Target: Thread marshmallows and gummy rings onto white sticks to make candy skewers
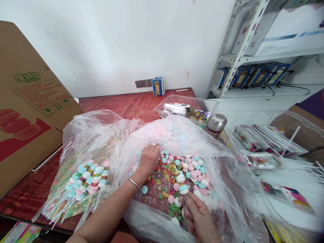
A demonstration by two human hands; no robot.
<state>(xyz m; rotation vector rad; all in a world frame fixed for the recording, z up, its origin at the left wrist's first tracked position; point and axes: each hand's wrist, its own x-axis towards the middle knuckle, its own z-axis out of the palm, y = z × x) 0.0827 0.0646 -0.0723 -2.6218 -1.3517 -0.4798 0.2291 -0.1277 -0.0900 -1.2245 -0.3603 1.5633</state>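
Between the thumb and fingers of my right hand [198, 216] is a candy skewer [181, 182], a stick threaded with white, blue and gummy-ring pieces, held upright. My left hand [149, 158] reaches over the candy at the far edge of the pile; its fingers bend down and their tips are hidden, so any hold is unclear. Around both hands, pink, blue and white candies [194, 172] and coloured gummy rings [167, 173] lie loose in an opened clear plastic bag [162, 135]. Several finished-looking candy skewers [87, 177] rest in a bunch on another bag at the left.
A cardboard box [30, 101] stands at the left. Behind the bags are a clear plastic bin [167, 101], a metal flask [216, 125] and a blue device [158, 86] by the wall. At right, a large clear container [273, 192] holds sticks and packets beneath a white shelf [243, 57].
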